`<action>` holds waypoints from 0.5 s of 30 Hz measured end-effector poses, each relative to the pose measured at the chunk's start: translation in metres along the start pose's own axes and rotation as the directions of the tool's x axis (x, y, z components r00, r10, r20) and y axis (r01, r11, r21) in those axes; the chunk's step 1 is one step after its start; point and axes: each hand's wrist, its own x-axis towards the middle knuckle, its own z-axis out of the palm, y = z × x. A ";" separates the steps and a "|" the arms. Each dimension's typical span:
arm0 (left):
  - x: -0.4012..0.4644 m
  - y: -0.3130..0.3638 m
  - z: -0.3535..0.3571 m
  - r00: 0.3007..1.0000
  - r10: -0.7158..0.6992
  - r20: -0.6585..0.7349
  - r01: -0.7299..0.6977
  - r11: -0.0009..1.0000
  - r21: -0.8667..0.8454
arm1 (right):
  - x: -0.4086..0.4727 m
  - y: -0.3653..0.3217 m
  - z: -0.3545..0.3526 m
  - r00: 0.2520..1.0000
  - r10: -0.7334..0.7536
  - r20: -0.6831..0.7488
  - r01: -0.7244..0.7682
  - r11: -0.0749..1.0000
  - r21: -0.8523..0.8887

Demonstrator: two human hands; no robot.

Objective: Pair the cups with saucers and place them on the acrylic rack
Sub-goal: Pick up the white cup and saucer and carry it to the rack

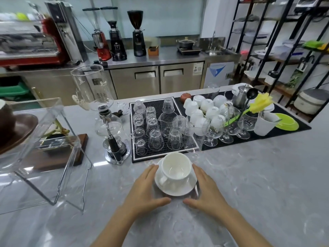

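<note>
Where grey marble counter (249, 184) fronts a café bar, both hands released beside cup (176, 165), saucer (185, 190)

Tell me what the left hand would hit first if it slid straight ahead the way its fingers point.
The left hand points forward and slightly right, alongside the saucer holding the white cup. Going straight on, it would probably brush the saucer's left rim first; if it clears that, the black glass mat comes next. Depth is unclear.

grey marble counter (249, 175), white saucer (185, 190), black mat (292, 127), acrylic rack (53, 139)
</note>
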 end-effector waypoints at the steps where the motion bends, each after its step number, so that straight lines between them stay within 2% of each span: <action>1: 0.001 -0.002 0.003 1.000 0.007 0.005 -0.007 1.000 -0.014 | 0.002 0.003 0.001 1.000 -0.008 0.001 0.008 1.000 -0.005; 9: 0.015 0.004 0.011 0.989 0.086 -0.124 -0.110 0.973 -0.201 | 0.024 0.020 0.007 0.998 -0.042 0.035 0.038 0.995 0.097; 15: 0.021 0.001 0.015 0.985 0.097 -0.144 -0.134 0.953 -0.271 | 0.031 0.018 -0.001 0.998 -0.068 -0.011 0.069 0.983 0.172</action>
